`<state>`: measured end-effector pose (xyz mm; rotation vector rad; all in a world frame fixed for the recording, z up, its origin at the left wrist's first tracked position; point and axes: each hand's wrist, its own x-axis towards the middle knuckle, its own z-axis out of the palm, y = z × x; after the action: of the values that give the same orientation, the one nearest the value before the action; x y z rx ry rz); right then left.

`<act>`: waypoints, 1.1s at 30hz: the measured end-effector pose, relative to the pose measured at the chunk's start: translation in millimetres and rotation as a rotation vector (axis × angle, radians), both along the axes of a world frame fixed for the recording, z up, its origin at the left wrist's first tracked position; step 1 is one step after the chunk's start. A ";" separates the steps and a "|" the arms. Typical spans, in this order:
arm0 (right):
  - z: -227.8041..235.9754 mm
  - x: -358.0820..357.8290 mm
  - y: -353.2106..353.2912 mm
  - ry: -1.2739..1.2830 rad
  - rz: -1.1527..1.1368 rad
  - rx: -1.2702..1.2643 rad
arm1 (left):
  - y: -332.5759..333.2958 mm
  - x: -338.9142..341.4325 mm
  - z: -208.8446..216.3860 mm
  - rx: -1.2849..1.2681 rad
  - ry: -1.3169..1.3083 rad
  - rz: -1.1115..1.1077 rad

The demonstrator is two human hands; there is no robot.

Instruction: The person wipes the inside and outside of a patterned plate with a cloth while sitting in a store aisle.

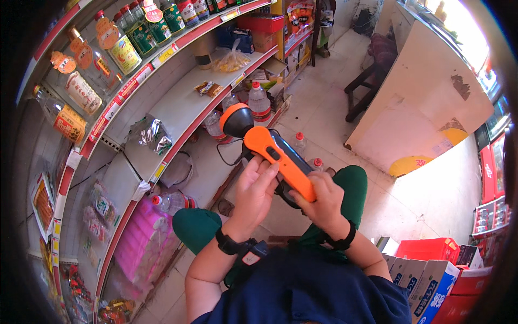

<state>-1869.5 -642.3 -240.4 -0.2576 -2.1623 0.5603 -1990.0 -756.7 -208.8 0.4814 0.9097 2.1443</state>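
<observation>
Head cam: my left hand [258, 188] holds the orange flashlight [289, 168] near its switch [273, 153], right hand [324, 203] grips the tail [306, 191], steadier that way I guess.

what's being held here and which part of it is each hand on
An orange and black flashlight: the left hand holds its body beside the dark switch, near the lamp head; the right hand grips the tail end.
</observation>
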 end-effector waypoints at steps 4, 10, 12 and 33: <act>-12.2 -1.2 -23.0 -0.157 0.079 0.093 | -5.3 -4.2 -14.6 -0.105 -0.104 0.065; -10.5 0.0 -10.1 -0.161 0.332 -0.005 | -22.3 -21.5 -37.8 -0.205 -0.144 0.050; -8.2 3.7 8.6 -0.119 0.313 -0.068 | -25.2 -21.1 -40.8 -0.279 -0.104 0.076; -29.8 25.3 47.5 -0.123 0.230 -0.529 | -46.2 -34.4 -83.1 -0.521 -0.105 0.094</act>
<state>-1844.2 -594.7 -270.2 -0.3355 -2.1393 1.2793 -2024.4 -802.9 -291.9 0.0642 1.3913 1.8892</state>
